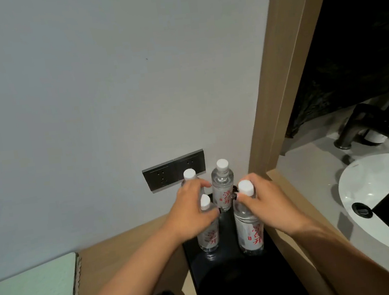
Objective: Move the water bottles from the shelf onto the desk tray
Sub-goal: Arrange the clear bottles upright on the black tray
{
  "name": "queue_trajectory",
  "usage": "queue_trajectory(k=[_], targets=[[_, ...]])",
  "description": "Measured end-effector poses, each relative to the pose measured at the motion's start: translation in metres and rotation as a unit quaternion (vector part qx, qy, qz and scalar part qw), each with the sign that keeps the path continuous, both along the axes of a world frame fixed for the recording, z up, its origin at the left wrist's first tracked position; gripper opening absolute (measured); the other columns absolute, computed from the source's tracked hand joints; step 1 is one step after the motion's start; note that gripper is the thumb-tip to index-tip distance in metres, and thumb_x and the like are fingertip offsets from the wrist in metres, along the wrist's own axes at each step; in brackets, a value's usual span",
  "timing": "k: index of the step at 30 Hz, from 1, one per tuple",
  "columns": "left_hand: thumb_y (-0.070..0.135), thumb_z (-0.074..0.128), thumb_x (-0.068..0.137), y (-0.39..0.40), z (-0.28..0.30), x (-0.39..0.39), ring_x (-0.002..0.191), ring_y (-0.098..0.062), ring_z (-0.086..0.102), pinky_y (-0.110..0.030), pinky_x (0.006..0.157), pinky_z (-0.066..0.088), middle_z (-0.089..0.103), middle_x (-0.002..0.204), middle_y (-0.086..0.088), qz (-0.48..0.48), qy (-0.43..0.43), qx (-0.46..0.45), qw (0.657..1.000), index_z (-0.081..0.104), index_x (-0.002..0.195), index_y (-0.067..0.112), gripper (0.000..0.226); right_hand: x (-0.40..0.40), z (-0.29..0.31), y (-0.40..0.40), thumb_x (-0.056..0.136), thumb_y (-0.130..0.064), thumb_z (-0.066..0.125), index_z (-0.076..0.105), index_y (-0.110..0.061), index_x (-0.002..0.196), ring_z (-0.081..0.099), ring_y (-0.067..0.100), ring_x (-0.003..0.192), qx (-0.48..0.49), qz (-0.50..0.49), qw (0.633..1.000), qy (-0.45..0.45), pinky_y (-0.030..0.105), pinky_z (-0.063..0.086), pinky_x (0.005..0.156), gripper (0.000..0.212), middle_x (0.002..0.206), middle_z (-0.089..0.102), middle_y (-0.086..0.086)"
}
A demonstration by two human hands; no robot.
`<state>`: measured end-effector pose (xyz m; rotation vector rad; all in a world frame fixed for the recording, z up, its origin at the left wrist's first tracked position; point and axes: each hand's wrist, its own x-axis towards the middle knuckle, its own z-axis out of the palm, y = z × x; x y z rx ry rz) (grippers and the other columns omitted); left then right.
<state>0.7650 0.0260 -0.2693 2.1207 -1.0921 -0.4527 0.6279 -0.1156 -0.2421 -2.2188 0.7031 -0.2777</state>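
1. Four clear water bottles with white caps stand upright on the black tray, which lies on the wooden desk in the wall corner.
2. The left hand curls its fingers around the near-left bottle — just below its cap.
3. The right hand grips the neck of the near-right bottle.
4. The back-left bottle and back-right bottle stand by the wall sockets — untouched.

I see four bottles upright on the tray: back-left bottle, back-right bottle, front-left bottle, front-right bottle. Wall sockets sit behind them; sink lies right.
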Motion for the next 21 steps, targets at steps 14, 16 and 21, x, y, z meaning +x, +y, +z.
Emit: queue_trajectory(k=[14, 16, 21], targets=[[0.023, 0.071, 0.08, -0.003, -0.036, -0.001, 0.113, -0.016, 0.049, -0.032, 0.095, 0.042, 0.051, 0.126, 0.003, -0.012, -0.032, 0.043, 0.999, 0.035, 0.121, 0.032, 0.055, 0.036, -0.051, -0.01, 0.088, -0.025, 0.061, 0.052, -0.013, 0.109, 0.059, 0.024, 0.09, -0.032, -0.003, 0.999, 0.007, 0.029, 0.043, 0.073, 0.025, 0.102, 0.065, 0.01], [0.023, 0.07, 0.08, -0.005, -0.037, -0.001, 0.113, -0.017, 0.049, -0.032, 0.094, 0.042, 0.05, 0.126, 0.003, -0.006, -0.041, 0.037, 0.998, 0.035, 0.121, 0.031, 0.055, 0.039, -0.052, -0.008, 0.088, -0.026, 0.062, 0.052, -0.013, 0.109, 0.06, 0.027, 0.09, -0.039, -0.006, 0.999, 0.006, 0.03, 0.045, 0.073, 0.027, 0.101, 0.065, 0.011], [0.023, 0.07, 0.08, -0.008, -0.037, 0.001, 0.115, -0.017, 0.048, -0.035, 0.095, 0.043, 0.049, 0.128, 0.003, 0.009, -0.039, 0.039, 0.998, 0.034, 0.12, 0.033, 0.055, 0.035, -0.057, -0.006, 0.089, -0.027, 0.062, 0.05, -0.013, 0.112, 0.06, 0.026, 0.09, -0.058, -0.006, 0.998, -0.003, 0.026, 0.04, 0.071, 0.029, 0.1, 0.065, 0.01]])
